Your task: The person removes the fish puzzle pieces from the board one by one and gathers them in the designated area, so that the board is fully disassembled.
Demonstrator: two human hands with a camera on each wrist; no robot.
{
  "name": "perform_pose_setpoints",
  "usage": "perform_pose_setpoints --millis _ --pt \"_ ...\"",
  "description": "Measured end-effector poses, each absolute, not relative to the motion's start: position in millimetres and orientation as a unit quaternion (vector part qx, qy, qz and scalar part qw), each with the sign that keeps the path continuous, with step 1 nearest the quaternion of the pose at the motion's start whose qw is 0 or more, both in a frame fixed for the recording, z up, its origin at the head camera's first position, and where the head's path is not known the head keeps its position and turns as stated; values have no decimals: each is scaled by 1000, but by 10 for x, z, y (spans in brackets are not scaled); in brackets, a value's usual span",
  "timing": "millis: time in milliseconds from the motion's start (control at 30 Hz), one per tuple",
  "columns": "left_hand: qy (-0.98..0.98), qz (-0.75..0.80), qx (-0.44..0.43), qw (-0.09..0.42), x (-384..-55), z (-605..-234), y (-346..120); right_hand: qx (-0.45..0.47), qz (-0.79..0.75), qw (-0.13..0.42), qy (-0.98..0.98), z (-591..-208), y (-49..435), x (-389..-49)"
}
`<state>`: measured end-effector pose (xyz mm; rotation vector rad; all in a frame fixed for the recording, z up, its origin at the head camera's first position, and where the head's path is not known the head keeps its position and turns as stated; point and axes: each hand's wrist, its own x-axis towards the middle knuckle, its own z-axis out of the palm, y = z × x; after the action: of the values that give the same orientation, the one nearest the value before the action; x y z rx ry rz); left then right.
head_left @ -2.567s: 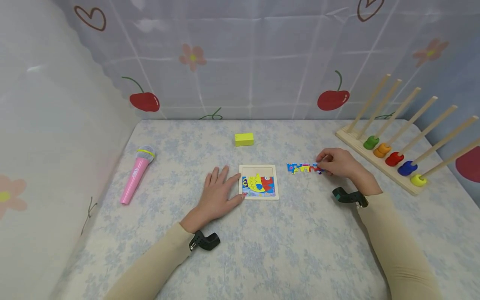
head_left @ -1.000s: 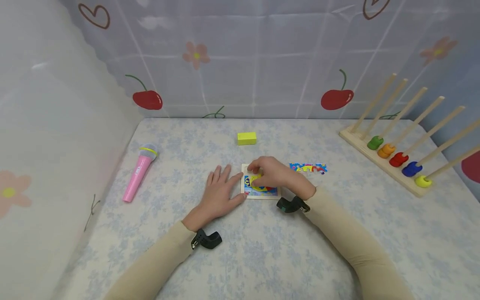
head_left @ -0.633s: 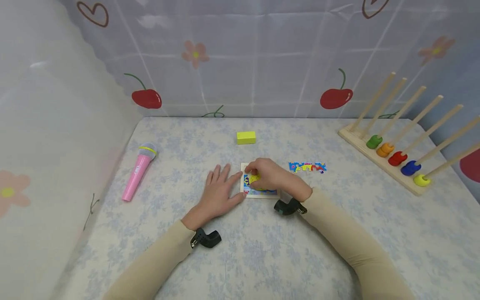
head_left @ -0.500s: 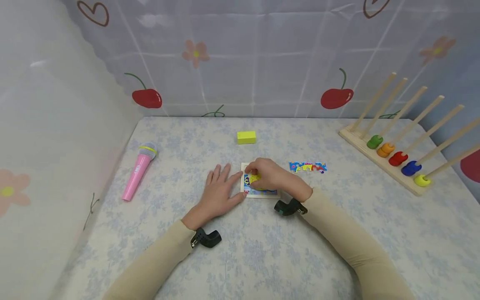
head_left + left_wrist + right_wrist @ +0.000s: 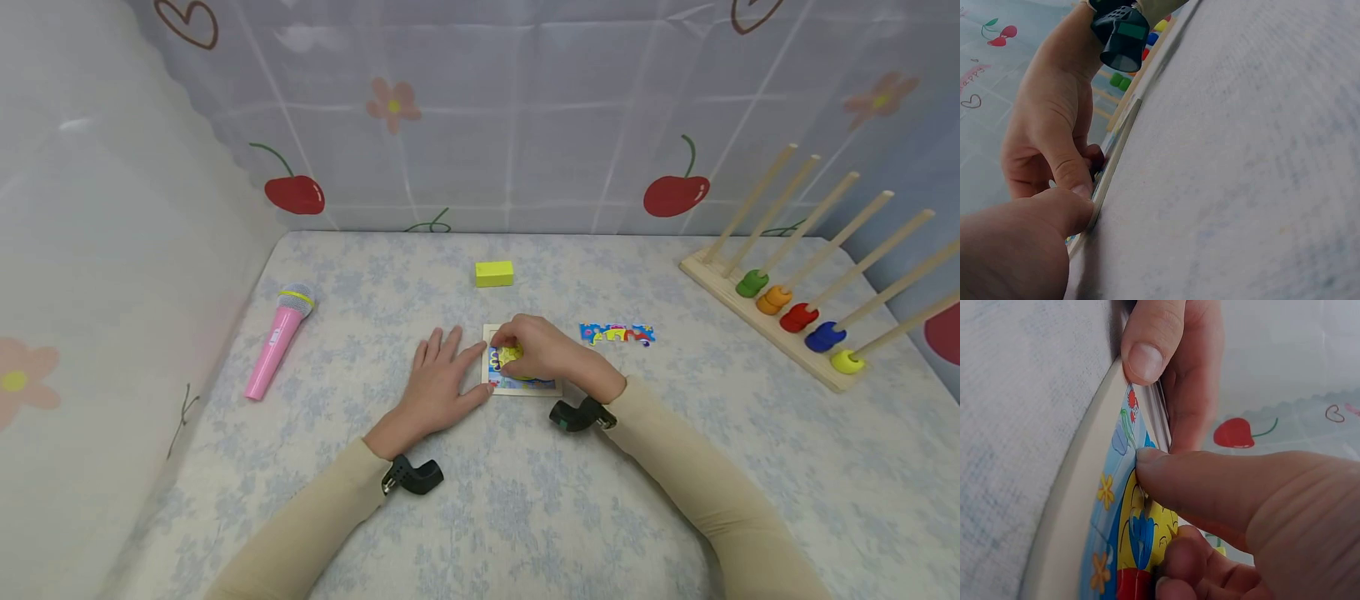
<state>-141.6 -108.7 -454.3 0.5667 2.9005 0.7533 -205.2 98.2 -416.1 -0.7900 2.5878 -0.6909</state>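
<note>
A small wooden puzzle tray (image 5: 525, 392) with a yellow, red and blue fish picture lies mid-table. My left hand (image 5: 435, 392) lies spread beside it, thumb and index finger touching its left rim. Over the tray, my right hand (image 5: 540, 346) has its thumb and fingers curled about the yellow part of the picture, pinching a puzzle piece (image 5: 512, 353). In the right wrist view, the thumb tip presses on the blue border by the fish's yellow body (image 5: 1166, 525); the curled fingers sit at its far side. My hand hides much of the tray in the head view.
A joined strip of puzzle pieces (image 5: 617, 334) lies right of the tray. Behind it sits a yellow block (image 5: 494, 274). A pink toy microphone (image 5: 277, 342) lies at the left. At the right stands a wooden peg rack (image 5: 772, 321) with coloured beads.
My right hand has moved left from the strip of pieces to the tray and hardly shifted in the last half second. My left hand has stayed at the tray's left rim.
</note>
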Motion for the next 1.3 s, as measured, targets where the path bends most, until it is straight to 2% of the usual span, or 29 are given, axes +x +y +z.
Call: perform_pose_setpoints --millis 967,1300 --pt "951 242 186 47 -1427 -4546 -1082 -315 -283 155 893 -4198 1037 -2072" --pt "951 245 185 44 -1417 -4545 -1085 -342 -310 196 865 -4220 1104 -2107"
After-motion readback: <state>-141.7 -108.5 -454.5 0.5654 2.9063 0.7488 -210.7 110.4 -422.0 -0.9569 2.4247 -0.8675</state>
